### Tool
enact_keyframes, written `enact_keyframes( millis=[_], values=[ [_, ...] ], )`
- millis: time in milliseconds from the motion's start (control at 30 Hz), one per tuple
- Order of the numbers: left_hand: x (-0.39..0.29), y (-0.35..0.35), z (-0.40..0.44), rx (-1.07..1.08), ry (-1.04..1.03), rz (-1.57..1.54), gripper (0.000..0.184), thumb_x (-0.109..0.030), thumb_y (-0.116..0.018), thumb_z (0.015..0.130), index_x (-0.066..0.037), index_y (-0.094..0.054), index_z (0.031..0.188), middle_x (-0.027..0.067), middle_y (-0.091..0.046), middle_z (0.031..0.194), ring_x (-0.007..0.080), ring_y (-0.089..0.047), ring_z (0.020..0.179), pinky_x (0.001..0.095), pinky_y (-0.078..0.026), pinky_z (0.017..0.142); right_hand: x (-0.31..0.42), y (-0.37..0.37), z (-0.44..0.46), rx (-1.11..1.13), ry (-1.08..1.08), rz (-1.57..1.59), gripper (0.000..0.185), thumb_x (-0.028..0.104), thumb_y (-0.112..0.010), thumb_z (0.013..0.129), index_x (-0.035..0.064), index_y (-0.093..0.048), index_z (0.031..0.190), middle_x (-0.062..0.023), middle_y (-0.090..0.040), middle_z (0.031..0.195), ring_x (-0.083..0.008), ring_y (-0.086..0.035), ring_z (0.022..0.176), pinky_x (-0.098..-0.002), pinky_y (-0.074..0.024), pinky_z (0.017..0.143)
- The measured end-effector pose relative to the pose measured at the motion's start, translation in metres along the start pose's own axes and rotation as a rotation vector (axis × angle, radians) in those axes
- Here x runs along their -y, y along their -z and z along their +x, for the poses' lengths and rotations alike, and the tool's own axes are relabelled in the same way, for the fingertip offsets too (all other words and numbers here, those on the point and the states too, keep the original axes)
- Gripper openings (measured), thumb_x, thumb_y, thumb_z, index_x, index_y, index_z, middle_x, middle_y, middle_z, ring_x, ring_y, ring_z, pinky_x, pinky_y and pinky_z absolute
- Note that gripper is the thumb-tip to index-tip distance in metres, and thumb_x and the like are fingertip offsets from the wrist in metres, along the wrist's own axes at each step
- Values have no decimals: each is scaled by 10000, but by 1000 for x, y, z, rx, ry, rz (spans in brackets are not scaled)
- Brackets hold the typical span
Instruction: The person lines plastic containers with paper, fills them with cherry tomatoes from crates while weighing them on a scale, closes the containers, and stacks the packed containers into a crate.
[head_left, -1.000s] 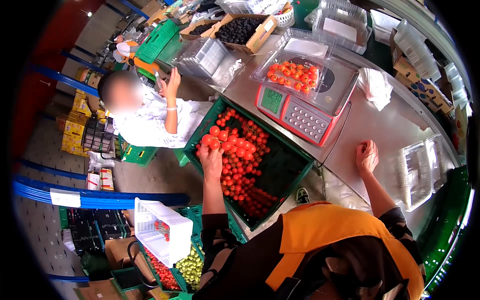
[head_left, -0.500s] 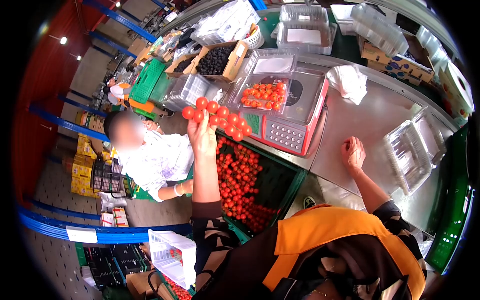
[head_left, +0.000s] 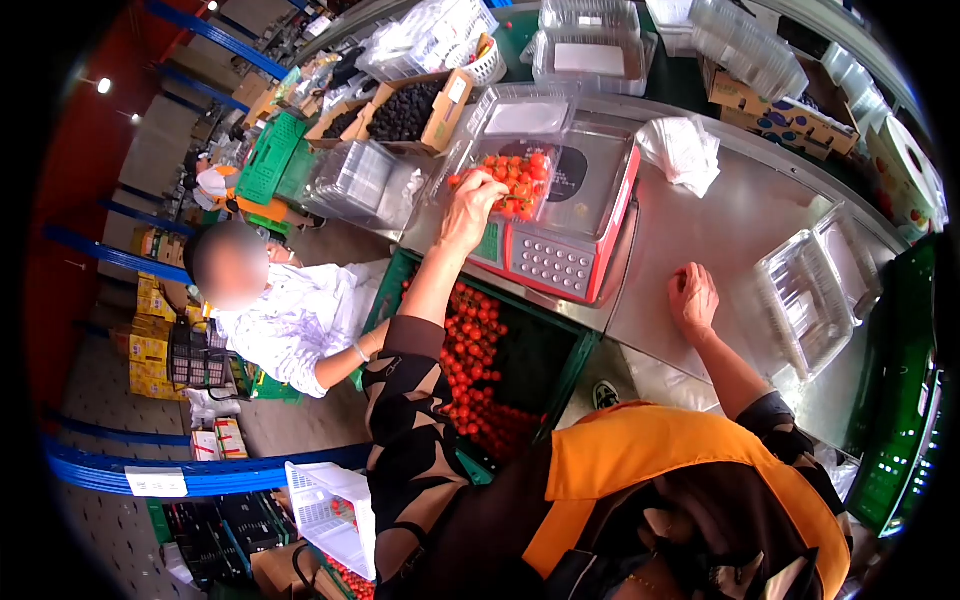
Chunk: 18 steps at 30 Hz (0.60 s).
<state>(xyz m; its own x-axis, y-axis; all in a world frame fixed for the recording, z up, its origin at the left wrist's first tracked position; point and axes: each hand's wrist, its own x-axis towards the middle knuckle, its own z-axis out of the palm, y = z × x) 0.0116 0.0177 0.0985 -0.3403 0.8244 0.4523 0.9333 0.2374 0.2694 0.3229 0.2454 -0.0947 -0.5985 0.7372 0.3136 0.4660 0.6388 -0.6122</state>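
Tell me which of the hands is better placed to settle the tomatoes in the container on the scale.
Probably the left hand: its fingertips are at the tomatoes, while the right hand is away from them, right of the scale.

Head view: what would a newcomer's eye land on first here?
Probably the red tomatoes in the clear tray on the scale, with the left hand at them. Next, the dark green crate holding more tomatoes, just below the scale in view. The orange apron stands out at lower middle.
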Motion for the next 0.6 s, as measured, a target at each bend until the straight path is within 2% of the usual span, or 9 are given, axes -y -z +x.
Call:
enact_keyframes(
  millis=[133,200,300,367,400,433,467,533,600],
  values=[
    [-16,13,-25,-211,162,-218,175,49,-596,889,-17,-672,1033,111,-675,948,206,-674,873,301,-532,778,6,4,0,16,-19,-11,102,111,-632,777,112,-580,865,-66,-617,870,-286,-608,849,-417,-499,744],
    [-2,23,-63,-427,380,-316,169,5,-530,966,21,-638,1095,87,-678,982,158,-669,879,268,-537,827,5,1,1,39,-38,-17,95,114,-624,783,120,-584,868,-61,-617,869,-283,-610,851,-415,-499,739],
    [76,-1,-171,-679,776,-424,174,-65,-541,981,-18,-627,1125,67,-659,963,117,-626,781,241,-542,718,6,0,1,46,-37,-41,95,114,-621,788,120,-578,873,-62,-615,868,-285,-609,860,-416,-500,731],
    [137,-45,-260,-485,1102,-558,170,-131,-606,953,-31,-660,1079,47,-654,851,92,-582,644,238,-492,542,7,-2,0,41,-28,-63,98,114,-618,792,119,-571,877,-64,-613,868,-288,-608,861,-418,-500,727],
    [120,-55,-262,-354,1350,-495,161,-130,-610,941,-43,-678,1059,40,-655,805,112,-595,582,253,-479,485,6,-3,1,33,-23,-79,99,114,-617,794,119,-568,880,-65,-613,867,-289,-608,862,-419,-500,725],
    [109,-69,-263,-253,1384,-416,169,-135,-630,925,-55,-684,1064,59,-659,820,119,-608,560,269,-484,469,6,-2,2,34,-27,-92,100,114,-616,795,119,-565,882,-66,-612,869,-289,-608,862,-420,-500,724],
    [118,-86,-273,-118,1402,-302,232,-194,-654,913,-52,-683,1094,120,-692,890,203,-671,650,338,-546,568,7,-3,2,33,-32,-103,102,114,-615,797,119,-563,884,-66,-612,871,-290,-608,863,-421,-500,723],
    [157,-138,-297,-144,1348,47,250,-239,-640,926,-6,-689,1001,104,-669,724,197,-633,535,333,-510,469,10,-4,1,34,-38,-124,101,113,-613,800,120,-560,886,-67,-611,872,-291,-607,862,-423,-500,721],
    [146,-139,-274,44,1497,125,298,-269,-642,924,28,-671,917,115,-660,706,219,-629,529,350,-501,470,11,-4,1,38,-35,-139,97,110,-610,801,120,-560,884,-68,-610,871,-291,-607,861,-424,-499,718]
  ],
)
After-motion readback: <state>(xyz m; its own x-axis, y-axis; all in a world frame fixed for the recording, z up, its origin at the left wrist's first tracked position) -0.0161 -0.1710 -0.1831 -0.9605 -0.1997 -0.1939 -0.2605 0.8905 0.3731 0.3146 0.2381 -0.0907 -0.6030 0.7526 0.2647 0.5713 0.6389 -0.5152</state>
